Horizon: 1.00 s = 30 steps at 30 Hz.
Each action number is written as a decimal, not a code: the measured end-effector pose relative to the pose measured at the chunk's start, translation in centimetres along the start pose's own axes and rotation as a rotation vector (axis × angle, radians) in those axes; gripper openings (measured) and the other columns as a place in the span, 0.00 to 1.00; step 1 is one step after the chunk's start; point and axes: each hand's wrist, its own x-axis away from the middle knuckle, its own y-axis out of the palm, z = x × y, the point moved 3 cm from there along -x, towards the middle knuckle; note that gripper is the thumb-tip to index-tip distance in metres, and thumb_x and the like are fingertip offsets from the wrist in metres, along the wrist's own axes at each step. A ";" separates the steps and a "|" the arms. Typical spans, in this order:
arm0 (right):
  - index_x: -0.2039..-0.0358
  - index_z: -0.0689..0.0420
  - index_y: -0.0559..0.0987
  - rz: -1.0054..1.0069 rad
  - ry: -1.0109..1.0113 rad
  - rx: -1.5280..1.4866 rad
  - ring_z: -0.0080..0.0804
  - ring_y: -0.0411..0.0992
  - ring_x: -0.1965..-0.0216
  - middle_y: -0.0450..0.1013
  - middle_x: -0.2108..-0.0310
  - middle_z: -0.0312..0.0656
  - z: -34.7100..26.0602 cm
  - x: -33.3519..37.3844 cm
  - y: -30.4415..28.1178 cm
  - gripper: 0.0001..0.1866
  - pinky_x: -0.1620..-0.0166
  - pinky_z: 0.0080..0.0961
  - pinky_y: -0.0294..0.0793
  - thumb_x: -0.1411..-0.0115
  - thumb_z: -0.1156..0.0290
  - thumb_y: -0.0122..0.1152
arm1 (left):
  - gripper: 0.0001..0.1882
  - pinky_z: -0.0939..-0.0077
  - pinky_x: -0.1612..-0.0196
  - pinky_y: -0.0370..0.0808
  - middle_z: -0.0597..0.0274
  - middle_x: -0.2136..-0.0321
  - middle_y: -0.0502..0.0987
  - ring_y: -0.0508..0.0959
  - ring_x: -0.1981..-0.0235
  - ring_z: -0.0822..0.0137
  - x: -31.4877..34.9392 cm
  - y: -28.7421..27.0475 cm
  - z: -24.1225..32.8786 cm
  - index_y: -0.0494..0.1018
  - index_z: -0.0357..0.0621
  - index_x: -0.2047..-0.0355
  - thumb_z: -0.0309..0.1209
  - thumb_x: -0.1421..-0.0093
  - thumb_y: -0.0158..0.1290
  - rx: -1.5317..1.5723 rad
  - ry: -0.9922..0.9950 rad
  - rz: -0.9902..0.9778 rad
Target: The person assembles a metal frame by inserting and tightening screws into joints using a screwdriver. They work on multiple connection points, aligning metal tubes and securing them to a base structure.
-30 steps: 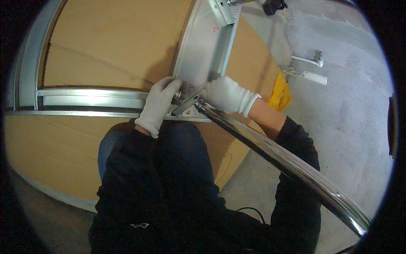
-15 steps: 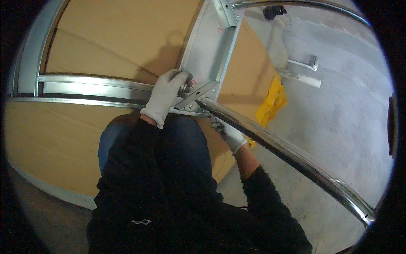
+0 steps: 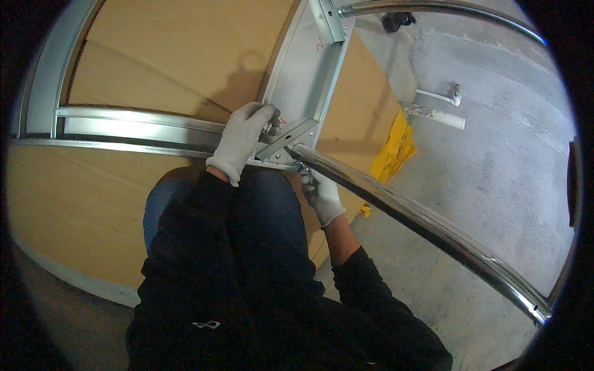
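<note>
My left hand [image 3: 243, 139], in a white glove, rests at the inner corner of a metal frame [image 3: 296, 80]. Its fingers are curled, with a small shiny metal bit showing at the fingertips that I cannot make out. Beside them a slanted metal bracket [image 3: 296, 136] is fixed across the corner, with bolt heads near it. My right hand [image 3: 323, 199], also gloved, is just below the frame's outer edge, under the end of a chrome tube [image 3: 396, 207]. Its fingers are bent together against that edge; what they hold is hidden.
Brown board [image 3: 167, 55] lies under the frame. A silver rail [image 3: 142, 131] runs to the left. A second chrome tube [image 3: 445, 7] curves across the top right. On the grey floor are a yellow plastic sheet [image 3: 393, 148], a white pipe [image 3: 436, 115] and a dark object [image 3: 397, 22].
My right hand has moved slightly left and up, closer to the frame's edge under the tube. My left hand has stayed in place.
</note>
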 end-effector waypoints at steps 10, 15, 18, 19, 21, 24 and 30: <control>0.62 0.57 0.72 -0.010 -0.037 -0.030 0.19 0.66 0.78 0.70 0.74 0.36 -0.2 -0.3 0.2 0.06 0.80 0.11 0.63 0.39 0.72 0.51 | 0.19 0.79 0.63 0.70 0.60 0.67 0.75 0.73 0.68 0.73 -0.2 0.1 -0.2 0.71 0.33 0.59 0.39 0.39 0.46 0.035 -0.030 -0.010; 0.61 0.58 0.71 -0.007 -0.068 -0.014 0.21 0.66 0.77 0.70 0.72 0.38 0.2 -1.0 -0.1 0.07 0.80 0.11 0.64 0.39 0.74 0.50 | 0.18 0.80 0.62 0.70 0.61 0.67 0.75 0.73 0.67 0.73 0.0 0.3 0.0 0.71 0.33 0.59 0.39 0.39 0.46 0.015 -0.022 0.008; 0.60 0.58 0.71 -0.022 0.007 -0.105 0.22 0.66 0.77 0.70 0.72 0.39 0.2 -1.2 -0.1 0.07 0.80 0.11 0.64 0.39 0.74 0.48 | 0.18 0.79 0.62 0.70 0.61 0.67 0.75 0.73 0.67 0.73 -0.2 0.2 -0.1 0.71 0.33 0.60 0.38 0.39 0.46 0.005 -0.009 0.007; 0.60 0.58 0.71 -0.027 -0.014 -0.093 0.22 0.66 0.77 0.70 0.72 0.39 -0.1 -1.0 0.2 0.07 0.79 0.11 0.64 0.38 0.73 0.48 | 0.18 0.79 0.62 0.70 0.61 0.67 0.75 0.73 0.67 0.73 -0.2 0.2 -0.2 0.71 0.33 0.60 0.38 0.39 0.46 0.003 -0.005 0.008; 0.60 0.58 0.71 -0.037 -0.059 -0.069 0.21 0.66 0.77 0.70 0.72 0.39 -0.6 -0.2 0.8 0.07 0.79 0.11 0.64 0.38 0.73 0.48 | 0.18 0.79 0.62 0.70 0.61 0.67 0.75 0.73 0.67 0.73 -0.1 0.2 0.0 0.71 0.33 0.60 0.38 0.39 0.46 -0.015 -0.001 0.016; 0.60 0.57 0.72 -0.018 -0.059 0.081 0.21 0.66 0.77 0.70 0.72 0.38 -1.1 -0.2 0.7 0.07 0.79 0.13 0.65 0.37 0.72 0.46 | 0.18 0.79 0.61 0.69 0.61 0.67 0.75 0.73 0.66 0.73 -0.1 0.1 -0.1 0.72 0.33 0.60 0.38 0.39 0.46 -0.006 -0.015 0.009; 0.60 0.56 0.72 -0.061 -0.237 0.430 0.18 0.65 0.76 0.70 0.72 0.36 -0.5 -1.3 -1.0 0.08 0.75 0.13 0.64 0.37 0.71 0.46 | 0.19 0.78 0.58 0.68 0.60 0.66 0.75 0.73 0.64 0.71 0.3 0.4 0.7 0.71 0.32 0.59 0.39 0.39 0.46 -0.026 -0.011 0.010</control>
